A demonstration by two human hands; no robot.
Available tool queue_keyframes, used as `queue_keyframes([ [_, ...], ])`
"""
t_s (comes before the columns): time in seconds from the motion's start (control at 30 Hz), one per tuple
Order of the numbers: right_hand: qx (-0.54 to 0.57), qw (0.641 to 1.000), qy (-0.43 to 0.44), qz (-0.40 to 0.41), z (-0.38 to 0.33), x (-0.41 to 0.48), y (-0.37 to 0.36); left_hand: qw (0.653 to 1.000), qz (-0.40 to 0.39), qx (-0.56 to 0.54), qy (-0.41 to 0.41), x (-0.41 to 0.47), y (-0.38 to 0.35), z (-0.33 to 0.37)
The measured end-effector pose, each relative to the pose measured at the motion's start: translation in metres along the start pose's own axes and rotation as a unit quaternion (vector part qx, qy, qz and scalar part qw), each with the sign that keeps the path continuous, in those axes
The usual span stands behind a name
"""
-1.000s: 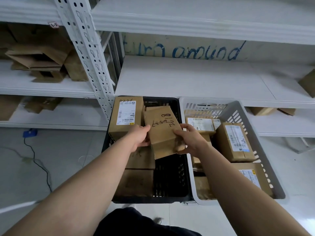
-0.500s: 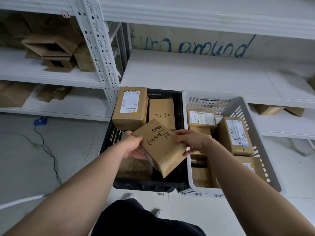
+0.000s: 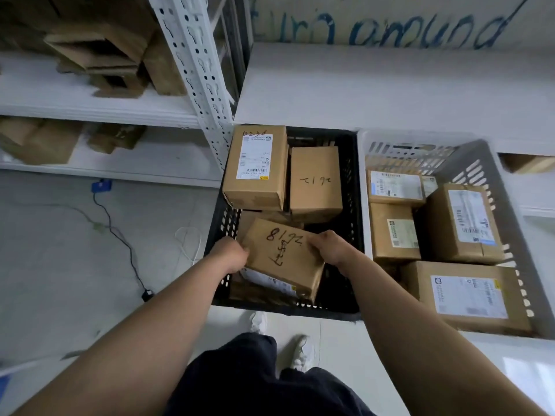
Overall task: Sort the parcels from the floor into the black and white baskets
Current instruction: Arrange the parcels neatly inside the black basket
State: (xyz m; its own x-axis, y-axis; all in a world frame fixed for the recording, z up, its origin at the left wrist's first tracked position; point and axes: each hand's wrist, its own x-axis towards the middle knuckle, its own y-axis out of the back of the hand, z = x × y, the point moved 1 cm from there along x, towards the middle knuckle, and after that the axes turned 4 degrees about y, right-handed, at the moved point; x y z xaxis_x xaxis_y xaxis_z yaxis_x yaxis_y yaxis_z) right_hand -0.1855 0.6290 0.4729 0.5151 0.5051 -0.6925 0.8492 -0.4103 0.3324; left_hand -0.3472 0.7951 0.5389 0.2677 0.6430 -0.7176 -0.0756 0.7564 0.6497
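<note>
Both arms reach forward and down over the black basket [image 3: 351,187]. The left hand [image 3: 229,255] clamps the near-left edge of a brown parcel [image 3: 282,259], fingers curled under it; the right hand [image 3: 332,246] grips its far-right corner, thumb on top. The parcel sits tilted inside the black basket, near the front wall, its top face marked with handwritten dark numbers and a printed label showing on its lower side. It rests on other cartons below. Behind it, at the basket's back, stand a labelled box [image 3: 255,168] and a plain box [image 3: 315,183], side by side and touching. Right of the parcel, dark open floor shows inside the basket. The white basket [image 3: 492,175] stands just beside the black one's right wall, packed with labelled boxes.
</note>
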Motion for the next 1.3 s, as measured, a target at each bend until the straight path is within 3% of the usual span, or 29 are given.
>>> queue_keyframes([
  [0.17, 0.008, 0.998, -0.052, -0.017, 0.043, 0.052, -0.034, 0.994, -0.087, 0.058, 0.013, 0.015, -0.008, -0.011],
  [0.3, 0.012, 0.999, -0.052, 0.014, -0.002, 0.003, -0.043, 0.986, -0.143, 0.089, 0.020, 0.025, -0.015, -0.020],
  [0.7, -0.079, 0.991, -0.096, -0.043, -0.013, 0.006, -0.046, 0.966, -0.211, 0.147, 0.028, 0.073, -0.024, -0.028],
  [0.87, -0.027, 0.998, -0.056, 0.030, -0.038, 0.005, -0.026, 0.980, -0.111, 0.157, -0.054, 0.035, 0.019, 0.016],
  [1.0, 0.105, 0.986, 0.016, 0.128, -0.080, 0.013, -0.001, 0.997, 0.038, 0.029, -0.056, 0.043, 0.055, 0.039],
  [1.13, 0.139, 0.979, 0.041, 0.145, -0.117, 0.022, 0.007, 0.989, 0.131, -0.017, -0.067, 0.059, 0.086, 0.052],
  [1.2, 0.142, 0.979, 0.047, 0.136, -0.130, 0.026, 0.006, 0.985, 0.148, -0.032, -0.079, 0.068, 0.095, 0.059],
  [1.3, 0.127, 0.985, 0.043, 0.106, -0.138, 0.034, 0.001, 0.990, 0.092, -0.047, -0.092, 0.085, 0.094, 0.066],
])
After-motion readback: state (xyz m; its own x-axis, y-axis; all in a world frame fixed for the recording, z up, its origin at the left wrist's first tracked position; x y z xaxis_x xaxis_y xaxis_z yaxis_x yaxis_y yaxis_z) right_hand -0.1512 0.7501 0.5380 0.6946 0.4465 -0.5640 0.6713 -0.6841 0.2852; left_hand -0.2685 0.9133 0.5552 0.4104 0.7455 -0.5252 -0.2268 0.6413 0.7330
